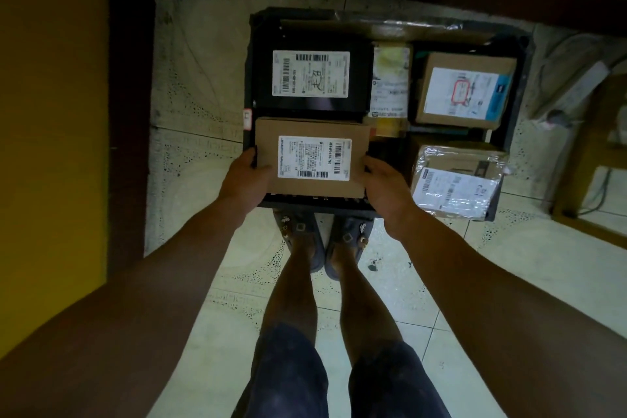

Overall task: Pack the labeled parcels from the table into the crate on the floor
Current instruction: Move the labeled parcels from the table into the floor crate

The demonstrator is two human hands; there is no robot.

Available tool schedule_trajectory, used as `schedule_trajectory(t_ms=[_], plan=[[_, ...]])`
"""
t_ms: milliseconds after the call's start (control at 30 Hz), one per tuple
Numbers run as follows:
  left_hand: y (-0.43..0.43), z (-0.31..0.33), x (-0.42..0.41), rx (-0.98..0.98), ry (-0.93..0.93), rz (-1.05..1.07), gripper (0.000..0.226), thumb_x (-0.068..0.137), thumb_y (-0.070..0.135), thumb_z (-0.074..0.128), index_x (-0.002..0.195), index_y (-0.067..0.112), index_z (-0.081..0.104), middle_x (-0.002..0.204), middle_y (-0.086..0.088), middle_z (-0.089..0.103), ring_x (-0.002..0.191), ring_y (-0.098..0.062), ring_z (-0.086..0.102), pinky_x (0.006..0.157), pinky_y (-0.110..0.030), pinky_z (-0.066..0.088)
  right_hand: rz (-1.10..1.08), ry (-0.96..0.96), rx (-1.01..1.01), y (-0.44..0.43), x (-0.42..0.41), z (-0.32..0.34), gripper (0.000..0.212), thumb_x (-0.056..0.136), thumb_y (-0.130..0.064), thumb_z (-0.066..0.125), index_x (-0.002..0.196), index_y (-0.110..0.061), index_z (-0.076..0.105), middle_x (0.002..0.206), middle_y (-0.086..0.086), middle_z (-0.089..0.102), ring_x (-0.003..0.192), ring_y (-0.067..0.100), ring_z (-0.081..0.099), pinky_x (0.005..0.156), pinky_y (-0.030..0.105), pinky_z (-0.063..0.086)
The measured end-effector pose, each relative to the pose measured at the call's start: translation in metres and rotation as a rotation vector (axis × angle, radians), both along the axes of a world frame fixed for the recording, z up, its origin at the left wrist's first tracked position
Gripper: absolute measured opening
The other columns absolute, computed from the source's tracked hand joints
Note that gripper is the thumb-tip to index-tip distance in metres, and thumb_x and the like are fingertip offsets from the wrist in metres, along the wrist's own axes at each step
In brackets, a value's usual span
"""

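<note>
A brown cardboard parcel (311, 155) with a white barcode label is held over the near left part of the black crate (509, 112) on the floor. My left hand (245, 177) grips its left side and my right hand (385, 187) grips its right side. Behind it in the crate lies a black parcel (314, 78) with a white label. A narrow yellowish parcel (390, 81) stands in the middle. A brown box (464, 92) with a blue and white label sits at the far right. A plastic-wrapped parcel (456, 181) rests at the near right corner.
My feet in dark sandals (325, 237) stand right against the crate's near edge on pale tiled floor (190, 78). A yellow wall (51, 112) with a dark brown skirting runs along the left and back. A wooden frame (583, 187) and cables lie to the right.
</note>
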State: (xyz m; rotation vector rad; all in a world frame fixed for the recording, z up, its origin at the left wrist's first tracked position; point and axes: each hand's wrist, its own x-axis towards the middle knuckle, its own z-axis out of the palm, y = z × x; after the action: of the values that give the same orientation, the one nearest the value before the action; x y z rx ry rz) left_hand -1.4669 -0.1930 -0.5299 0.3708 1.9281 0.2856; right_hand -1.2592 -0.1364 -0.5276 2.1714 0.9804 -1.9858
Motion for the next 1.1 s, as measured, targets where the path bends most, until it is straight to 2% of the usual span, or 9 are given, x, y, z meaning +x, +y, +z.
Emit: schedule_trajectory(t_ms=[133,267,400,567,700,833,900,967,1100], plan=[[-0.001,0.009,0.001,0.007,0.020,-0.001,0.044,0.094,0.020,0.053,0.138,0.025,0.053,0.128,0.002,0.058,0.109,-0.019,0.054,0.070,-0.019,0.041,0.026,-0.005,0.001,-0.002,0.004,0.007,0.031,0.094,-0.025,0.057,0.125,-0.027,0.063,0.122,0.001,0.066,0.111,0.023,0.060,0.095,0.039,0.051],[-0.003,0.033,0.000,0.066,-0.009,0.043,0.035,0.093,0.014,0.055,0.126,0.019,0.064,0.124,-0.002,0.065,0.112,-0.022,0.061,0.097,-0.034,0.050,-0.038,-0.013,-0.020,-0.001,0.012,0.032,0.023,0.092,-0.018,0.059,0.114,-0.022,0.064,0.108,-0.001,0.068,0.104,0.020,0.062,0.093,0.035,0.051],[0.002,0.069,0.004,0.156,-0.036,0.075,0.028,0.093,0.014,0.054,0.114,0.024,0.070,0.112,0.004,0.070,0.107,-0.018,0.065,0.091,-0.028,0.052,-0.094,-0.009,0.037,0.003,0.019,0.071,0.023,0.091,-0.012,0.060,0.079,-0.032,0.064,0.087,-0.010,0.063,0.082,0.006,0.058,0.085,0.027,0.047],[0.012,0.142,0.027,0.202,-0.092,-0.047,0.033,0.096,0.023,0.055,0.129,0.027,0.059,0.125,0.005,0.062,0.110,-0.016,0.060,0.093,-0.028,0.048,-0.213,-0.013,0.129,0.000,0.033,0.162,0.031,0.091,-0.018,0.060,0.122,-0.023,0.063,0.121,-0.003,0.064,0.104,0.011,0.060,0.102,0.034,0.046],[0.026,0.227,0.058,0.323,-0.160,-0.163,0.023,0.097,0.023,0.056,0.119,0.026,0.064,0.115,0.006,0.064,0.105,-0.014,0.058,0.084,-0.023,0.040,-0.281,-0.031,0.249,-0.020,0.058,0.255,0.031,0.091,-0.019,0.061,0.122,-0.025,0.063,0.124,-0.003,0.064,0.116,0.017,0.058,0.105,0.041,0.045],[0.033,0.314,0.091,0.390,-0.303,-0.191,0.028,0.099,0.030,0.054,0.125,0.029,0.064,0.120,0.007,0.063,0.113,-0.014,0.057,0.100,-0.035,0.045,-0.392,-0.050,0.376,-0.041,0.089,0.335,0.027,0.092,-0.020,0.061,0.119,-0.025,0.065,0.121,0.001,0.066,0.109,0.016,0.062,0.098,0.037,0.050],[0.039,0.349,0.111,0.431,-0.353,-0.192,0.025,0.099,0.028,0.054,0.122,0.027,0.065,0.117,0.005,0.067,0.107,-0.010,0.061,0.089,-0.028,0.048,-0.438,-0.062,0.452,-0.049,0.106,0.371,0.025,0.092,-0.020,0.061,0.115,-0.028,0.063,0.113,-0.005,0.067,0.096,0.006,0.062,0.080,0.022,0.053],[0.049,0.381,0.138,0.438,-0.413,-0.211,0.016,0.099,0.026,0.054,0.109,0.029,0.067,0.108,0.007,0.069,0.097,-0.003,0.063,0.077,-0.021,0.047,-0.479,-0.084,0.514,-0.056,0.127,0.404,0.026,0.093,-0.021,0.061,0.118,-0.027,0.062,0.112,-0.008,0.063,0.097,0.006,0.060,0.080,0.021,0.051],[0.059,0.435,0.205,0.477,-0.522,-0.383,0.014,0.100,0.024,0.054,0.106,0.029,0.066,0.118,0.002,0.068,0.109,-0.014,0.062,0.098,-0.031,0.046,-0.622,-0.143,0.600,-0.069,0.179,0.460,0.024,0.095,-0.024,0.059,0.118,-0.030,0.063,0.117,-0.007,0.060,0.106,0.015,0.059,0.089,0.030,0.048]])
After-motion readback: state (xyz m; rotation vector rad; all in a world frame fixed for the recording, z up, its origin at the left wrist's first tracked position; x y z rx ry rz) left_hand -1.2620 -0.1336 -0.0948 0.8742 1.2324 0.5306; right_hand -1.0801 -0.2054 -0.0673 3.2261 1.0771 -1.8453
